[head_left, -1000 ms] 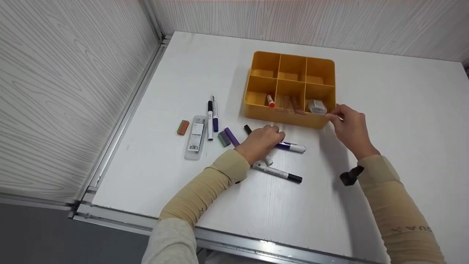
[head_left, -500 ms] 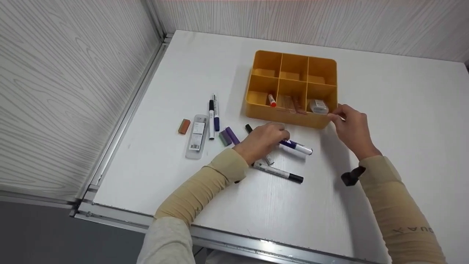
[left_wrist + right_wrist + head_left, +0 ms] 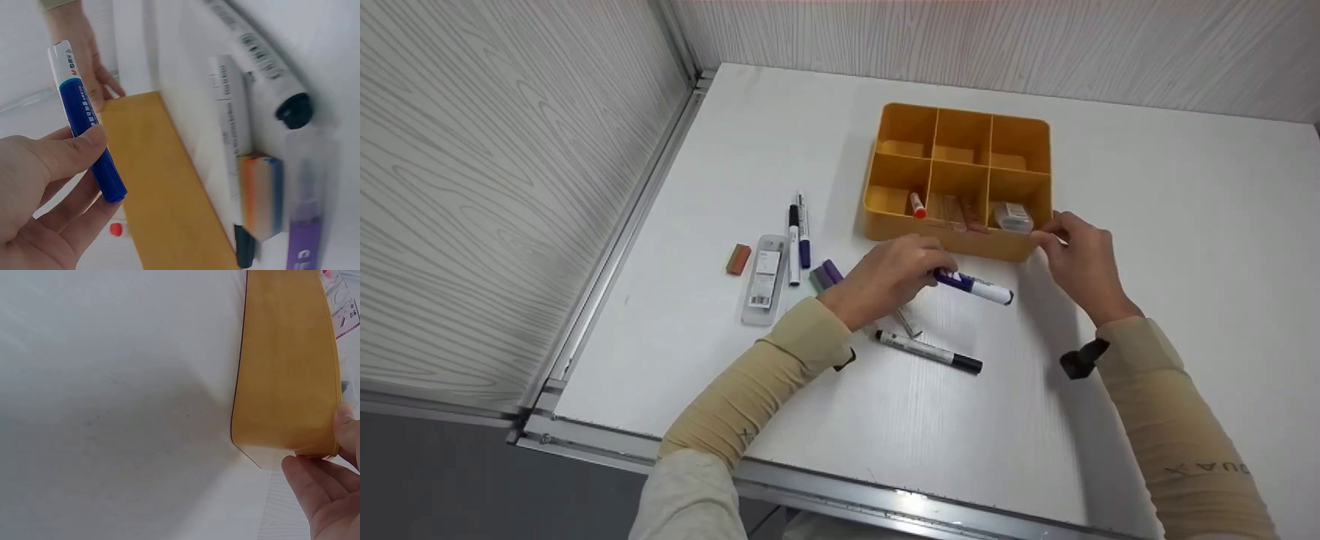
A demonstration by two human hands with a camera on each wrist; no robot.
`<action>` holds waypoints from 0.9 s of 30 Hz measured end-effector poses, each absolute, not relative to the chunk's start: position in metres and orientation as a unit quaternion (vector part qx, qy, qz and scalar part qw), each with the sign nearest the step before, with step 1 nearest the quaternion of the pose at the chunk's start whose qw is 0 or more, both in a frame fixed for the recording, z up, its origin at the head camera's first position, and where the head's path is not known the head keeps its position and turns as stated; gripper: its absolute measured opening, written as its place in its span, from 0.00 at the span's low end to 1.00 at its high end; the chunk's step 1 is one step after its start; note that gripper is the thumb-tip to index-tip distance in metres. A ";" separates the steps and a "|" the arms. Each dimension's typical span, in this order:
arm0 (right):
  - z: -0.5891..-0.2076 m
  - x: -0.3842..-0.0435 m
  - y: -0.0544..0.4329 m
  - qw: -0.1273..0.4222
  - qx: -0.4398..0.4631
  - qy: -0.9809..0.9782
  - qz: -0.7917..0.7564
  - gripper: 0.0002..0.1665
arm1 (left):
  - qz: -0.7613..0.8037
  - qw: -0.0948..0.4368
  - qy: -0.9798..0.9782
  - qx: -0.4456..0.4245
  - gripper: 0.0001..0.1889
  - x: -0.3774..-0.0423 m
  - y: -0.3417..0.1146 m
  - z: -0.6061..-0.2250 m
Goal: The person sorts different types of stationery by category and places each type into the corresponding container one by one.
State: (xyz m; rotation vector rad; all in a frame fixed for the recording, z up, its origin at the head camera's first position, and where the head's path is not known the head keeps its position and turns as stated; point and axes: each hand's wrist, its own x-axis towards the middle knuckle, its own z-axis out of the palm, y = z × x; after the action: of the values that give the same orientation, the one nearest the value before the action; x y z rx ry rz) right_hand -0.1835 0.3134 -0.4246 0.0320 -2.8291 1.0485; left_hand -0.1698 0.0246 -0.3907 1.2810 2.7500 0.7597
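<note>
Blue-and-white marker (image 3: 975, 286): pinched by blue part in left hand (image 3: 894, 274). Yellow compartmented tray (image 3: 997, 244): gripped at near-right corner by right hand (image 3: 1080, 259), presumably for steadiness.

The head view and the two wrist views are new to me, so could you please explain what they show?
There is no machine here: a person works with bare hands, the left hand and the right hand. One camera sits on the head, looking forward and down; one on each wrist watches that hand's work.

The left hand holds a blue marker above the white table. The right hand grips the near right corner of a yellow box with six compartments; a red-ended tube lies in the near left one. On the table lie more markers, an orange block and a slim clear case.
</note>
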 end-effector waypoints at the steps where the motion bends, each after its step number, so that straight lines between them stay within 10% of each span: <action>1: -0.425 -0.184 0.313 0.059 0.010 -0.936 0.348 0.20 | 0.254 0.000 0.877 0.409 0.14 -0.171 0.023 -0.388; 27: -0.431 -0.185 0.315 0.101 0.026 -0.934 0.343 0.18 | 0.337 -0.013 0.918 0.208 0.21 -0.214 -0.015 -0.357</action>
State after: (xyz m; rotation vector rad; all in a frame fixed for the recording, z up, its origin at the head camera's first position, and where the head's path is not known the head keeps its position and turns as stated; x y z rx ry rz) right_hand -0.1850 0.3148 -0.4312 0.0782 -2.7587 1.0137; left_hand -0.2145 -0.0147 -0.3568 0.6597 2.9085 1.0690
